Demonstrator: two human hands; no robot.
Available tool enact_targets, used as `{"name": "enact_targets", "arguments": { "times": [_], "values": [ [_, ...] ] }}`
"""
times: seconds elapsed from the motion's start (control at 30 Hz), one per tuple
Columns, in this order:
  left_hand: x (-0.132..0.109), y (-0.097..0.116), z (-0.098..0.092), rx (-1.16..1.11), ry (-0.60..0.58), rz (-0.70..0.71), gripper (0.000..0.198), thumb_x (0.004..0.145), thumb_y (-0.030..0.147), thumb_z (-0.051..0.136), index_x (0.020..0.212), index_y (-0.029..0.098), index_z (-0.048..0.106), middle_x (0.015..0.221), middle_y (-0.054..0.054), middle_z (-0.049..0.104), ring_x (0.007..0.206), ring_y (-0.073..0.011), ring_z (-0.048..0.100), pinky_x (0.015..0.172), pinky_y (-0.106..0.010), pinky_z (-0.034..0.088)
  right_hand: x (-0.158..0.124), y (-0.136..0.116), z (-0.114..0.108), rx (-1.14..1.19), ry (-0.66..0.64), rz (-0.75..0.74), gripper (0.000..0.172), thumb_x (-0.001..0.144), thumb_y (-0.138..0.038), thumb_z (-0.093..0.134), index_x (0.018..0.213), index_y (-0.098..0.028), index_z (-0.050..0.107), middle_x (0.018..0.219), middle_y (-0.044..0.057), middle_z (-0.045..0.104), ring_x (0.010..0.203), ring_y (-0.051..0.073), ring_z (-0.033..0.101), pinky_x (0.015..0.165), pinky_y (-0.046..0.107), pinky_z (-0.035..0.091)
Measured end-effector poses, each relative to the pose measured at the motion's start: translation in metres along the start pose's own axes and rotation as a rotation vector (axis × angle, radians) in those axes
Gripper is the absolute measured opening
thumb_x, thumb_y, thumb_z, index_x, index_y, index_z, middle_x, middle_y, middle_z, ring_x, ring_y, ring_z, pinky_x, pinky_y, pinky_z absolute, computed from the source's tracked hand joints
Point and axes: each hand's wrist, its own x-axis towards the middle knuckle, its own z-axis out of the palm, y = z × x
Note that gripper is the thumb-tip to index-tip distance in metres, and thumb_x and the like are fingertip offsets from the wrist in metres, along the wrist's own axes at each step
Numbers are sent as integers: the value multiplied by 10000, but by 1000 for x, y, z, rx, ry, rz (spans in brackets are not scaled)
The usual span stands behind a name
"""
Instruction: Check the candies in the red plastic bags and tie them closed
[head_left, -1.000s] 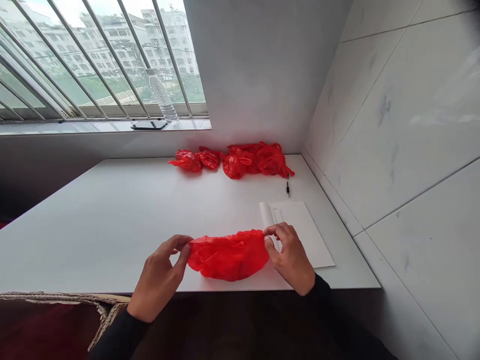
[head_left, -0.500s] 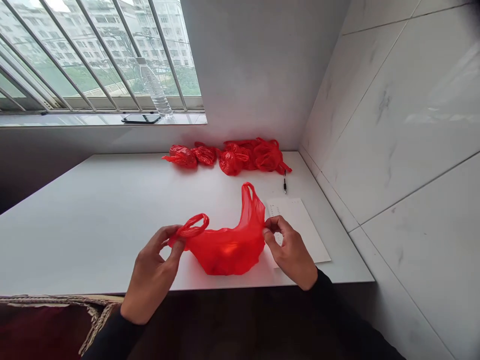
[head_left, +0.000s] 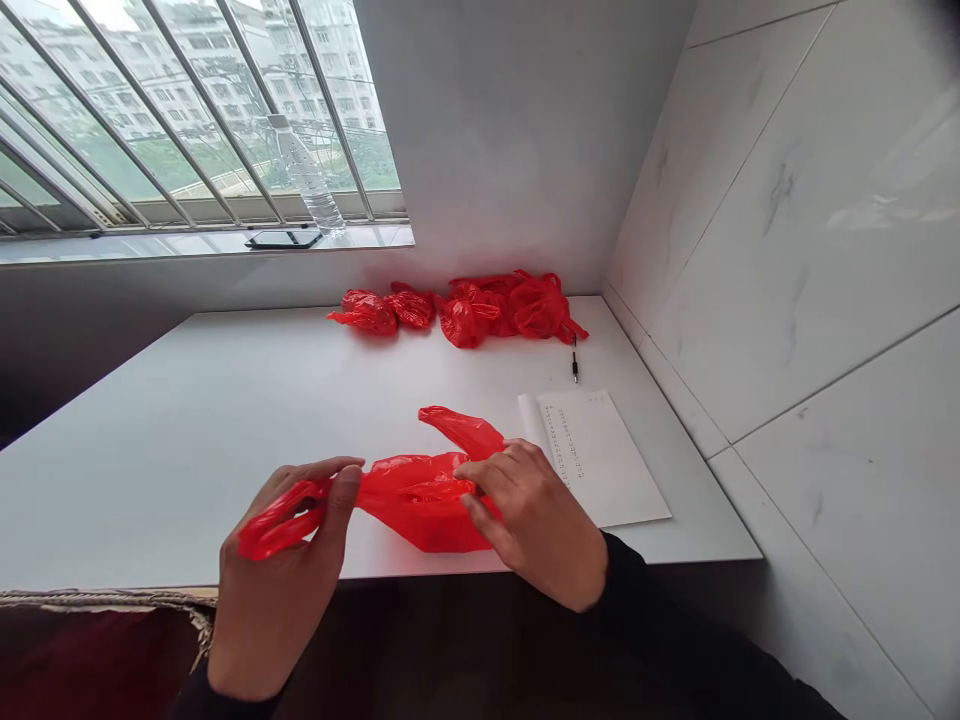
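A thin red plastic bag (head_left: 431,515) lies near the front edge of the white table, its mouth partly open toward me. My left hand (head_left: 289,560) pinches one of its handles, which loops back over the thumb and fingers. Over the right side of the bag, my right hand (head_left: 525,505) has its thumb and fingers curled at the bag's rim; whether they pinch the plastic is hard to see. The other handle stands up behind that hand, pointing left. What the bag holds, if anything, is hidden.
Several bunched red plastic bags (head_left: 469,312) lie along the wall at the table's back. A black pen (head_left: 575,365) and an open notebook (head_left: 615,465) are on the right. On the windowsill stand a water bottle (head_left: 307,175) and a phone (head_left: 283,240).
My left hand has pulled its handle to the left and down. My right hand has moved left over the bag's mouth, and the upright handle has tipped left.
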Motion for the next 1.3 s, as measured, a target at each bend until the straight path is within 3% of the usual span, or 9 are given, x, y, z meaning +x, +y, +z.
{"name": "enact_targets", "arguments": {
  "times": [0.17,0.3,0.4,0.53,0.77,0.97,1.07,1.13,1.3],
  "values": [
    [-1,17,-17,-170,-80,-281,432,811,657,660,1086,333,736,1133,11,756,1121,-303,660,1005,-411,507,-1,6,-11,-90,-85,145,179,1007,-233,512,1060,-212,682,939,68,707,882,249,609,952,493,498],
    [-2,16,-19,-414,-151,-341,555,752,627,747,1215,327,686,1039,-12,779,993,-273,711,884,-363,588,1,-7,-15,0,-50,-77,203,1002,-205,503,1113,-211,672,1134,72,700,1058,249,593,1024,445,451],
    [-2,6,-17,-559,-222,-388,609,742,582,785,1267,305,648,958,-19,762,878,-233,713,791,-316,601,5,-13,-7,-3,-196,-195,231,1010,-158,448,1082,-196,665,974,47,727,915,207,627,1030,421,445],
    [-3,2,-14,-510,-322,-448,619,766,607,752,1284,296,620,704,22,660,682,-190,643,630,-277,564,7,-8,5,-244,-383,44,299,1026,-213,418,857,-186,663,714,68,672,692,244,623,830,466,518],
    [-8,18,-15,-188,-424,-269,518,697,648,749,1085,316,663,574,70,424,513,-134,403,472,-222,361,8,-7,-8,-380,-300,217,428,953,-194,567,1369,-99,538,762,100,711,685,289,675,820,504,537],
    [-6,-10,-11,8,-578,-129,496,808,596,661,651,212,389,618,36,379,578,-126,313,483,-226,283,10,-35,-8,-282,-313,-59,381,892,18,505,1221,-134,623,924,84,738,873,256,693,932,442,531],
    [-4,-7,-14,-91,-518,-191,493,825,556,635,644,216,327,628,37,293,582,-126,253,473,-234,253,14,-43,2,-221,-456,-110,286,869,26,520,1024,-167,664,770,28,716,631,202,667,649,332,549],
    [-3,2,-18,-186,-499,-269,425,827,568,610,653,217,447,619,31,338,568,-133,300,479,-236,302,17,-43,6,-299,-533,-14,376,844,15,560,1170,-155,642,706,23,711,526,202,645,490,308,478],
    [-5,10,-24,-127,-492,-262,449,709,634,713,1018,315,648,594,60,392,537,-139,364,488,-224,350,20,-38,1,-397,-436,219,559,879,-100,636,1423,-119,508,705,65,708,531,228,656,514,341,522]
  ]
}}
